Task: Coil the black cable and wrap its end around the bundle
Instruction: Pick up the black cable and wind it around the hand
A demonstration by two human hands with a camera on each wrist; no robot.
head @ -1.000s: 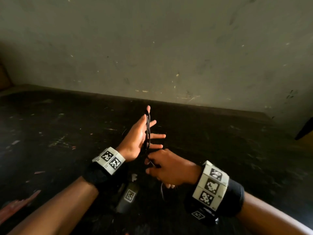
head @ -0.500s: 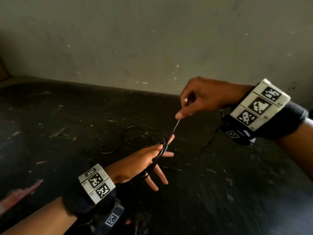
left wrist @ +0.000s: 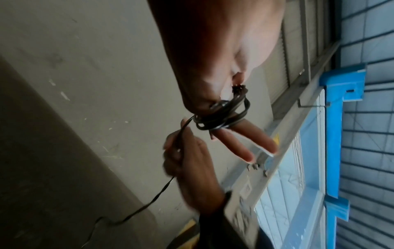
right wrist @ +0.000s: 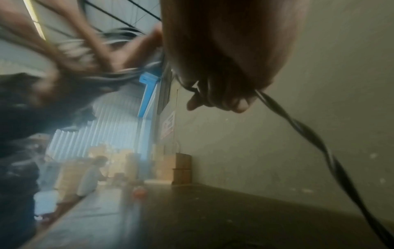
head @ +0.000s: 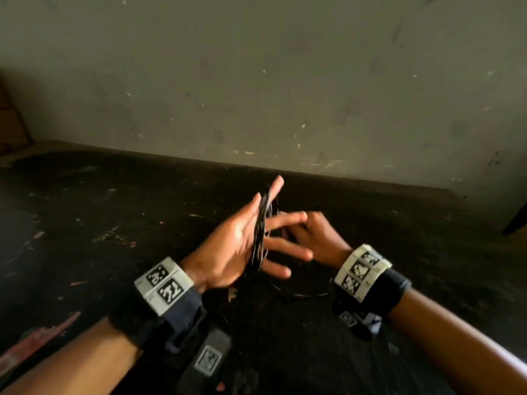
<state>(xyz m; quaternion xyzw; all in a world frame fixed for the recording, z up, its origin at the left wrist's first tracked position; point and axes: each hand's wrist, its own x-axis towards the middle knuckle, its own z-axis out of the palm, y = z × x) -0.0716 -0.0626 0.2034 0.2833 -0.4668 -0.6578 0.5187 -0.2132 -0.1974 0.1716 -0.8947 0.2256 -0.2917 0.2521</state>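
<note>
At frame centre the cable [head: 261, 232] sits looped around the spread fingers of the left hand [head: 233, 238] while the right hand [head: 310, 235] pinches the free strand; judged risk: slack feed lets loops slide off those straight fingers.

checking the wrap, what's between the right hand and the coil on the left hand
Only a short taut run of the black cable, from the right hand to the coil on the left hand, shown in the left wrist view.

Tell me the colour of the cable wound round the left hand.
Black, with pale glints on the loops. The cable shows best in the left wrist view.
</note>
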